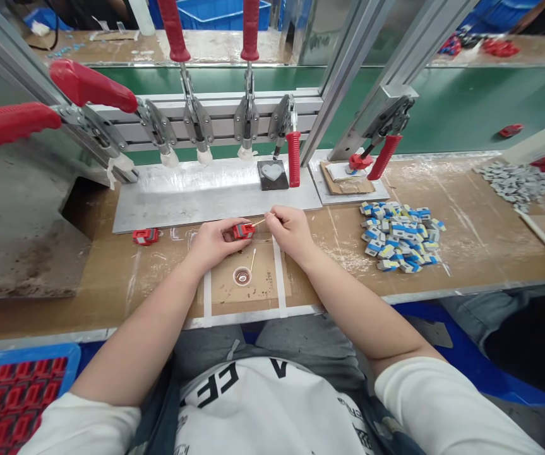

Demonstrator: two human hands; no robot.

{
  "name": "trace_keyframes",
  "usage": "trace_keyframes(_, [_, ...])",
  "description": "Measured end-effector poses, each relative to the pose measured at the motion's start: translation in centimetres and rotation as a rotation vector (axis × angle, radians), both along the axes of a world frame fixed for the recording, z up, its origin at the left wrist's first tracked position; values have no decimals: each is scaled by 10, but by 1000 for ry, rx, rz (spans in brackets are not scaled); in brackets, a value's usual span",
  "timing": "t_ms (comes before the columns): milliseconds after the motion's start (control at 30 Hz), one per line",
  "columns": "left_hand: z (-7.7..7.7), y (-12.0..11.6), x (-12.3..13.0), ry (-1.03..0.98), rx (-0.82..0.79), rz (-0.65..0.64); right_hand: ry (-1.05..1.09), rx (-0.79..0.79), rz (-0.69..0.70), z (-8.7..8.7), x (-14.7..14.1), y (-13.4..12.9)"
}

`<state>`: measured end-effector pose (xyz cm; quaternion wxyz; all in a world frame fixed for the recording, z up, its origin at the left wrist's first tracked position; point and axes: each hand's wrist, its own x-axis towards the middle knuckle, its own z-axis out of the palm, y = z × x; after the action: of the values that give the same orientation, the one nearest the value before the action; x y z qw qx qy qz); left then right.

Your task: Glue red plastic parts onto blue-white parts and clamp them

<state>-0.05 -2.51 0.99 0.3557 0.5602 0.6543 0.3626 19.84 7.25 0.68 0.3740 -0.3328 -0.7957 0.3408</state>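
Observation:
My left hand (214,242) is closed around a small red plastic part (244,231) with grey on it, holding it just above the worktable. Pinched in my right hand (291,234) is a thin stick, apparently a cotton swab (259,221), whose far end meets the red part; the tip itself is too small to make out. Below my hands, a little cup (242,276) of brown liquid sits on a taped cardboard sheet (225,292). A white-tipped cotton swab (253,259) lies beside it. Another red part (145,236) rests left of my left hand.
Toggle clamps with red handles (293,158) stand behind a metal plate (182,196). To the right are a pile of blue, white and yellow blocks (402,237) and grey pieces (523,183). A blue tray (74,366) of red parts is at lower left. Someone sits at right.

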Motion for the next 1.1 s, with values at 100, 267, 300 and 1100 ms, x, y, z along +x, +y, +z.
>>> trace_keyframes(100, [-3, -1, 1, 46, 46, 24, -36, 5, 58, 2, 1, 0])
trace_keyframes(267, [-5, -1, 3, 189, 109, 29, -67, 27, 205, 10, 1, -4])
trace_keyframes(300, [-5, -1, 3, 204, 116, 25, -71, 27, 214, 10, 1, -4])
trace_keyframes(1100, [6, 4, 0, -148, 191, 179, -588, 167, 379, 53, 42, -24])
